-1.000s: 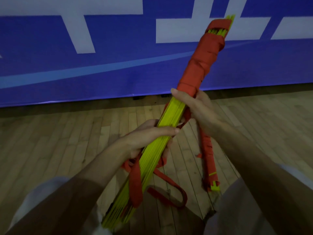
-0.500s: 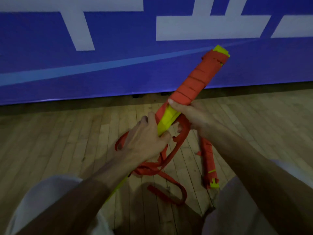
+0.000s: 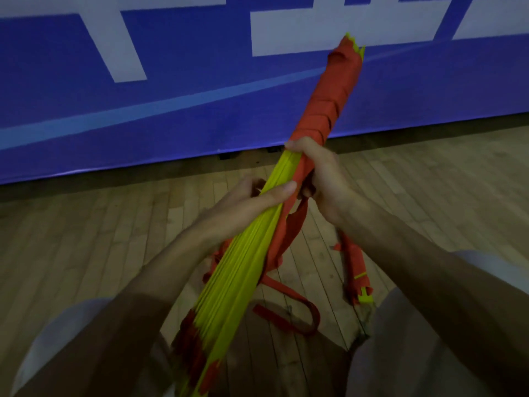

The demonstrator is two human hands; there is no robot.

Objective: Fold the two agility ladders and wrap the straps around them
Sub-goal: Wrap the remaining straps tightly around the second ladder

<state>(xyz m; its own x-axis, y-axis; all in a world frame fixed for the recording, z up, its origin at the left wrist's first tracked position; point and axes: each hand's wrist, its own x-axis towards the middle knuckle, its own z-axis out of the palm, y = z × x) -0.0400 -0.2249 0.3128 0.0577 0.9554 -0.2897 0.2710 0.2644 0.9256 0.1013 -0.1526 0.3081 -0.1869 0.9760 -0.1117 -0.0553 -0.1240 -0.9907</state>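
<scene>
Now, mid-wrap: left hand [image 3: 246, 202] grips the folded yellow plastic ladder [image 3: 237, 267], right hand [image 3: 326, 179] pinches its red cloth strap [image 3: 290, 230]; wind lower next.

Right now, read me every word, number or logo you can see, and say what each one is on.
No text can be read.
Blue banner: large white strokes, cut off at the top edge, unreadable.
Ladder bundle and red strap: no print visible.
Second ladder on the floor: too dim to tell.
</scene>
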